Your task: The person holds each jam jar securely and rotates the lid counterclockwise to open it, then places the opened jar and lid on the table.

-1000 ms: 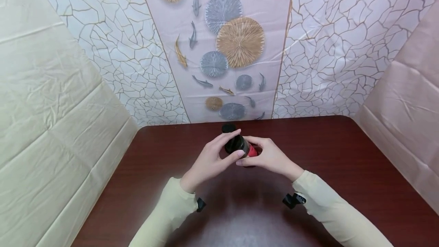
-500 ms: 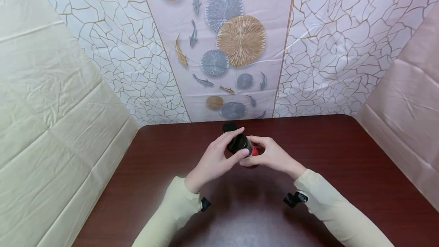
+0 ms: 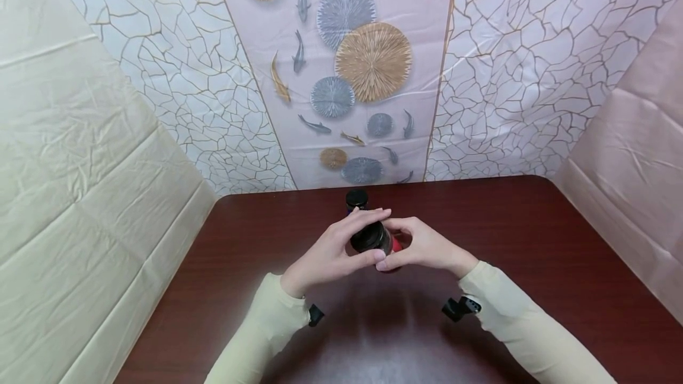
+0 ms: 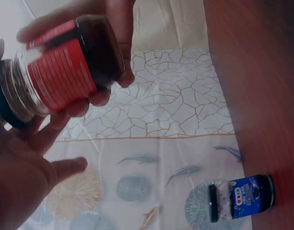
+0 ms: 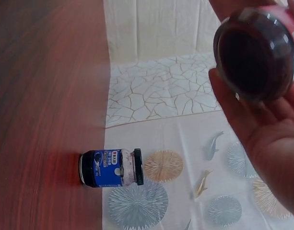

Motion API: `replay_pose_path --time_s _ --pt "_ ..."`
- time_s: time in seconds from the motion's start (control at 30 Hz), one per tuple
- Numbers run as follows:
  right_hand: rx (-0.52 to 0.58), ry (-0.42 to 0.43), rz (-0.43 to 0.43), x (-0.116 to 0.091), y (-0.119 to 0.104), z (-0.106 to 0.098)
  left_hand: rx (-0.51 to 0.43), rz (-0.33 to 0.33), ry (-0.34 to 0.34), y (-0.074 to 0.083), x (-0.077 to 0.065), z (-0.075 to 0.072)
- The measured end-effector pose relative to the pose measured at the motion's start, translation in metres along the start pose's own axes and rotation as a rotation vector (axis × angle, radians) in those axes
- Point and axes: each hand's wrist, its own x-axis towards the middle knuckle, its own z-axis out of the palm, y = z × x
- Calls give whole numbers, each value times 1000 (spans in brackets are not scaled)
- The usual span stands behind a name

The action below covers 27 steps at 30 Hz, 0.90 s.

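Observation:
Both hands hold a glass jar with a red label (image 4: 63, 72) and dark contents, tilted above the table. The left hand (image 3: 333, 250) grips its black lid (image 3: 369, 237), fingers across the far side and thumb on the near side. Around the lower body of the jar curl the fingers and thumb of the right hand (image 3: 429, 245). The dark base of the jar (image 5: 247, 60) faces the right wrist camera. Beyond the hands stands a second jar (image 5: 108, 167), upright, with a blue label and black lid; the left hand partly hides it in the head view.
The dark red-brown wooden table (image 3: 256, 236) extends to a patterned cloth backdrop (image 3: 368, 135). Pale cloth walls (image 3: 107, 194) rise at the left and right sides. A small black device (image 3: 460, 308) sits at each wrist.
The held jar and both hands have come slightly lower and nearer, uncovering more of the blue-labelled jar. The left hand's fingers have shifted to the right around the lid.

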Motion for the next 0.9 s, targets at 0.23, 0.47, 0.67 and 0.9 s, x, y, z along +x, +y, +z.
replay_pose_path --time_s 0.23,0.47,0.67,0.9 --pt "-27 145 49 4 2 3 28 -192 175 -6 3 11" --pt "-137 296 71 10 7 5 69 -322 318 -7 12 20" --pt "-119 295 81 10 7 3 35 -307 293 -10 11 18" --pt "12 148 50 3 4 -5 -193 -166 142 -13 3 2"
